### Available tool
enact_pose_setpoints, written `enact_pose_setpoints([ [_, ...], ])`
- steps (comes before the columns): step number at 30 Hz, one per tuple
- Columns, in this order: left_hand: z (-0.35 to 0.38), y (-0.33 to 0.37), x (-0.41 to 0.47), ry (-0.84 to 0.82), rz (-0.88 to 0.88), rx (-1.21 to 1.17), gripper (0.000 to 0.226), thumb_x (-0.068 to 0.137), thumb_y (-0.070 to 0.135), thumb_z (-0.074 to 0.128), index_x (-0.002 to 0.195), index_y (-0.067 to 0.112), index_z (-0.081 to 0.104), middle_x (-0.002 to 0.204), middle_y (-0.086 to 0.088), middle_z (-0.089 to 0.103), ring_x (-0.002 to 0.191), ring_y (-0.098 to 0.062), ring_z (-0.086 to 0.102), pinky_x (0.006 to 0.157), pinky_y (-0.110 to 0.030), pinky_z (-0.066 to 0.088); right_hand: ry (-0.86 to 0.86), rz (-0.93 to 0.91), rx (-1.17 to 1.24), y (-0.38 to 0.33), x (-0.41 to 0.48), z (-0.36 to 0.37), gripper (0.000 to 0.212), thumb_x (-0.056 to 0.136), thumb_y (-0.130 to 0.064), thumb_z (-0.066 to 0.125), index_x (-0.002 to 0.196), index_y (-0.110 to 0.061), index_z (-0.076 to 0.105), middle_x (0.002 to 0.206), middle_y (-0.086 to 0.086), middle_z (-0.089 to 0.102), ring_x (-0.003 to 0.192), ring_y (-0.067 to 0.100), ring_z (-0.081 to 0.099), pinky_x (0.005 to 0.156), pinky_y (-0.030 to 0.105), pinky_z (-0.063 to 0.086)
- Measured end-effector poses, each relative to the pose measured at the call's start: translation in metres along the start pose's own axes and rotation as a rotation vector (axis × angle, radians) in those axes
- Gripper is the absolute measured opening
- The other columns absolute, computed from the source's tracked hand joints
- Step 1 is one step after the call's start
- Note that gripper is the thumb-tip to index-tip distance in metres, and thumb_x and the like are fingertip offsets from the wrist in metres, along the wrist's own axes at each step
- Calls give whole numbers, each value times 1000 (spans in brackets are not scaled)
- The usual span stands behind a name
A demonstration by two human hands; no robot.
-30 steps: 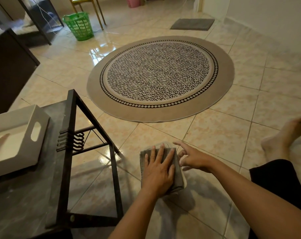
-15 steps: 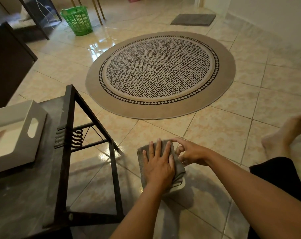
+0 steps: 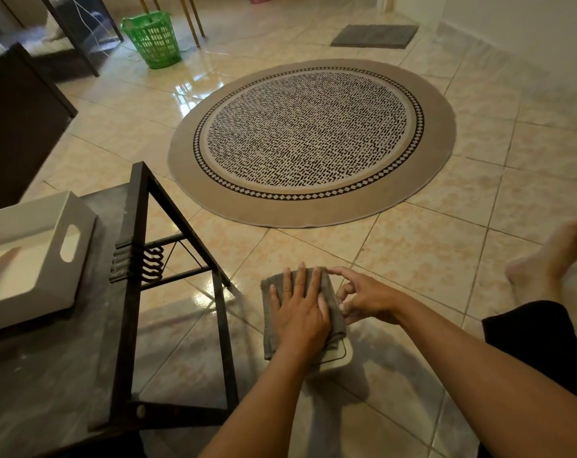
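Note:
A folded grey cloth (image 3: 270,292) lies on the tiled floor in front of me, on top of a white piece with a dark line (image 3: 341,357) that sticks out at its near right corner. My left hand (image 3: 300,312) presses flat on the cloth with straight fingers. My right hand (image 3: 368,299) is at the cloth's right edge. Its index finger reaches to the far right corner, and its thumb and other curled fingers pinch the edge.
A low dark metal-framed table (image 3: 49,375) stands at my left with a white handled tray (image 3: 79,223) on it. Beyond lie a round patterned rug (image 3: 313,140), a green basket (image 3: 151,38) and a grey mat (image 3: 374,36). A bare foot (image 3: 551,259) rests at right.
My right hand went from spread fingers beside the cloth to curled fingers closing on its right edge. My left hand stayed flat on the cloth.

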State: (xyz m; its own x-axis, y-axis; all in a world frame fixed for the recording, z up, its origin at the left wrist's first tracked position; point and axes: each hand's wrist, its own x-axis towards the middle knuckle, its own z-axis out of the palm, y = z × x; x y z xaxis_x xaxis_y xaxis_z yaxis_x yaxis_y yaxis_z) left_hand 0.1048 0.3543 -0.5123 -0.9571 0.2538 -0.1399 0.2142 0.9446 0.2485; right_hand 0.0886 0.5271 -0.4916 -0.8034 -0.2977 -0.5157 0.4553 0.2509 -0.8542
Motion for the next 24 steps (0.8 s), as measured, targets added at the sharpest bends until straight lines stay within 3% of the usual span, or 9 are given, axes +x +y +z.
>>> enact_pose_setpoints([
  [3, 8, -3, -16, 22, -96, -24, 61, 99, 46, 8, 152, 34, -20, 161, 2, -28, 145, -24, -32, 118, -55, -14, 17, -9, 9, 1, 2, 0, 86, 80, 17, 63, 149, -26, 34, 87, 13, 57, 78, 23, 64, 71, 40, 63],
  [7, 20, 13, -23, -11, -20, -22, 64, 92, 50, -3, 152, 36, -21, 161, 4, -28, 143, -23, -35, 117, -54, -18, 22, -7, -34, 3, 4, 0, 85, 79, 21, 55, 148, -25, 35, 89, 15, 58, 75, 21, 67, 66, 36, 62],
  [12, 3, -8, 4, 11, -44, -16, 59, 101, 44, 13, 148, 39, -22, 161, 5, -25, 146, -24, -29, 119, -56, -12, 32, -9, 11, 4, 3, 3, 85, 80, 19, 59, 149, -26, 36, 84, 11, 57, 74, 20, 64, 69, 38, 62],
  [15, 7, -22, -16, 42, -90, -35, 61, 99, 46, 11, 150, 36, -23, 163, 3, -23, 145, -22, -31, 119, -53, -13, 36, -8, 25, 5, 3, 2, 85, 79, 17, 62, 148, -26, 36, 84, 11, 56, 76, 20, 64, 67, 36, 63],
  [21, 28, 11, -56, 15, -63, -19, 64, 96, 50, 7, 148, 39, -27, 159, 5, -31, 142, -20, -38, 115, -52, -23, 46, 8, 6, 5, 3, 4, 85, 80, 19, 59, 149, -26, 36, 89, 14, 55, 77, 22, 62, 68, 37, 63],
  [24, 20, 23, -52, -28, -27, -21, 62, 99, 47, 13, 147, 39, -26, 160, 4, -31, 142, -21, -38, 117, -55, -16, 26, 30, -6, 2, -1, 4, 90, 79, 23, 53, 150, -28, 33, 95, 16, 53, 81, 24, 63, 68, 38, 62],
])
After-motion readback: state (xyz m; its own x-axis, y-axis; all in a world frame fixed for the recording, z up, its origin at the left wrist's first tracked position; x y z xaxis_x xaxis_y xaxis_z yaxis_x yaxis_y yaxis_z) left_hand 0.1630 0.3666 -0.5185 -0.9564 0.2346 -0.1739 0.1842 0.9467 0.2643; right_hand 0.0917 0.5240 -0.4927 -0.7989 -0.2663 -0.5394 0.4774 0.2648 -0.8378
